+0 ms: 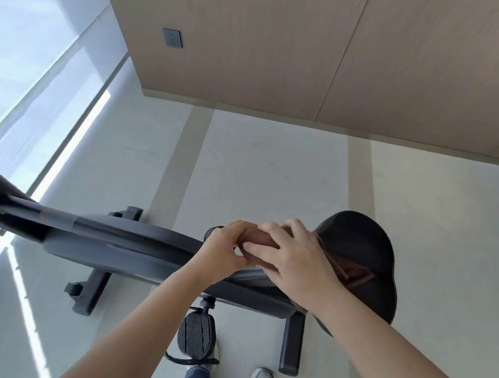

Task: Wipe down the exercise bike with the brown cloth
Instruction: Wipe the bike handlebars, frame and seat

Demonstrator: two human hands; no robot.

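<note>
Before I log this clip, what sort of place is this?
Likely a room in a home or office rather than a gym: a single exercise bike on a pale floor, near a wood-panelled wall with a power outlet, and a tall bright window alongside.

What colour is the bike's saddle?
The saddle is black with pale stitching round its edge; head view.

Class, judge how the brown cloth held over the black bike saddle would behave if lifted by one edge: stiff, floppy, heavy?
Probably floppy: the brown cloth bends in folds over the black padded saddle. Likely light: its layers look thin.
</note>
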